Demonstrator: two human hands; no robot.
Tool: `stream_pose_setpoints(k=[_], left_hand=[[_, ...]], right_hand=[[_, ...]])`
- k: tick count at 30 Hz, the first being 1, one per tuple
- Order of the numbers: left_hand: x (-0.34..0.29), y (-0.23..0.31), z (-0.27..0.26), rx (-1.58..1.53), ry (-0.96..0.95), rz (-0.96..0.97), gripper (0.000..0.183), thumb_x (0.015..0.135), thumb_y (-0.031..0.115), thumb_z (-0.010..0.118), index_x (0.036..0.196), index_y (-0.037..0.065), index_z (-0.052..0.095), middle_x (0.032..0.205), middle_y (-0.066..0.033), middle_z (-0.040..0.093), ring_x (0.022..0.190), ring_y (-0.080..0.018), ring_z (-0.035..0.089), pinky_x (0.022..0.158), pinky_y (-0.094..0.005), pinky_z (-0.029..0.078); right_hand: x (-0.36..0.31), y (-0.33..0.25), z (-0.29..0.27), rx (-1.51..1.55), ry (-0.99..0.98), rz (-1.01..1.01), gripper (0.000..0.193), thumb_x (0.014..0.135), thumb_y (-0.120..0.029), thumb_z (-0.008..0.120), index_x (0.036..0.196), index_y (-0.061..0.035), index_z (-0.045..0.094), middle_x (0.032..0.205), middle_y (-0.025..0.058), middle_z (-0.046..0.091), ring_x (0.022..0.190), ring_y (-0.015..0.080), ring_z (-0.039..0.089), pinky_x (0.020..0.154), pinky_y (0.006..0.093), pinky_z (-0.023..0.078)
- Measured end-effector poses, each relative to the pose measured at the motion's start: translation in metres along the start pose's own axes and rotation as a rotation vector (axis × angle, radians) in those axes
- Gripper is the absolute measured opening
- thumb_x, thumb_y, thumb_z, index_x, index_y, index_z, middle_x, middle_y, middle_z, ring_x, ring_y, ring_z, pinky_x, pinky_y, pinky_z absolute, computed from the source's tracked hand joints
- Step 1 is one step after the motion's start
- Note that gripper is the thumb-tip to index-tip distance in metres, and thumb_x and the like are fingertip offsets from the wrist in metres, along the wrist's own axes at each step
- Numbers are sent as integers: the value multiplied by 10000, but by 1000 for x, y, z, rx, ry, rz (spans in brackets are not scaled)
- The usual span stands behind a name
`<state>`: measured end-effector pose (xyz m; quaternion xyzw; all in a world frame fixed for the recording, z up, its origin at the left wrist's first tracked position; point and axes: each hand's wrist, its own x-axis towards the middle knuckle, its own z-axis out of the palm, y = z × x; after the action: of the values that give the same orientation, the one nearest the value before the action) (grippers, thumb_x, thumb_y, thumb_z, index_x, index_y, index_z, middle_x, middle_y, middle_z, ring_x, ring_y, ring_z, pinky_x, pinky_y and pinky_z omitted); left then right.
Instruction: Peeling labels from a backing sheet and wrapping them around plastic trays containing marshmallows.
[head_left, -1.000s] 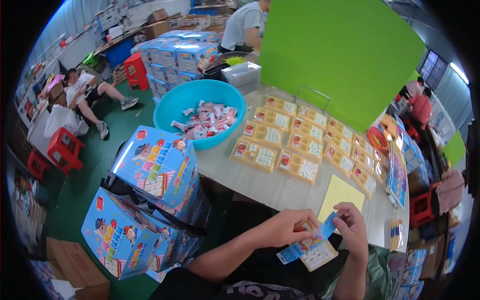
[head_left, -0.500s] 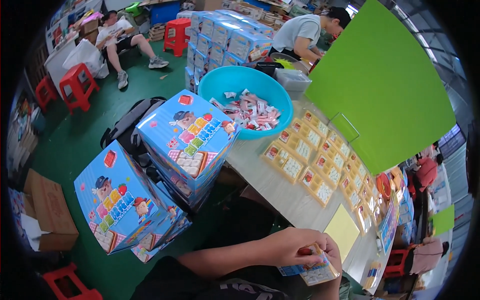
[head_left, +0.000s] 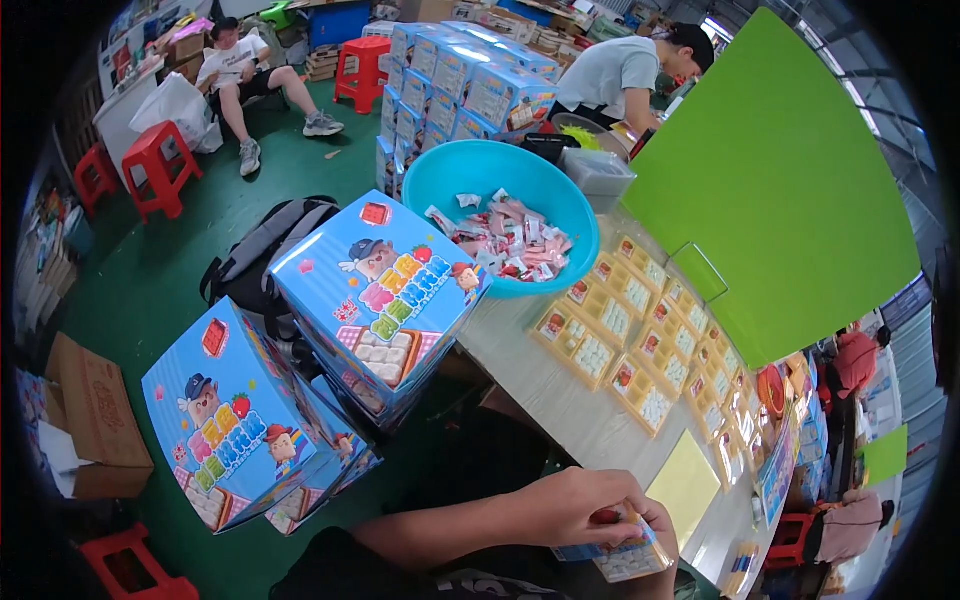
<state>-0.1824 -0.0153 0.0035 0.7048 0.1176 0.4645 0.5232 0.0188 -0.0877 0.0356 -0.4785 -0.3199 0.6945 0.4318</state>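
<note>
Low in the picture, my left hand (head_left: 585,500) curls over a small flat candy pack (head_left: 636,558), thumb and fingers pinching its upper part. The pack has a blue printed part and a pale face showing white pieces. My right hand (head_left: 657,518) is against the far right side of the same pack and mostly hidden; its forearm rises from the lower edge. Just beyond the hands, a pale yellow sheet (head_left: 685,478) lies on the table (head_left: 600,440). Several yellow compartment trays (head_left: 625,395) with white pieces and small red-printed packets stand in rows farther off.
A turquoise basin (head_left: 420,190) holds small wrapped sweets (head_left: 515,235). Blue printed cartons (head_left: 375,285) are stacked at left, beside a grey-black backpack (head_left: 265,240). A green panel (head_left: 770,190) stands along the table's far side. Another person (head_left: 610,80) works beyond; one more sits (head_left: 240,75) far left.
The view has shifted slightly, moving the basin and trays a little right and down. Both hands have moved slightly left with the pack, which is tilted a little differently.
</note>
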Motion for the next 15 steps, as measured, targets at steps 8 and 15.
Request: stream_pose_setpoints(k=[8,15], left_hand=[[4,13,5,13,38,-100,221,853,203,802,957,41,693,892,-105,673,781,-275,685,682,-316,546],[11,6,12,-56,89,78,273,710,-37,862,935,-6,711,853,-150,720,731,-209,684,589,-258,516]], right_hand=[[1,10,-7,85,-23,-12,189,907,-134,701,997,23,649,957,130,681,833,202,674,745,295,528],[17,8,-22,57,-377,-126,74,982,-77,611,955,-9,603,946,36,579,910,117,564,800,257,446]])
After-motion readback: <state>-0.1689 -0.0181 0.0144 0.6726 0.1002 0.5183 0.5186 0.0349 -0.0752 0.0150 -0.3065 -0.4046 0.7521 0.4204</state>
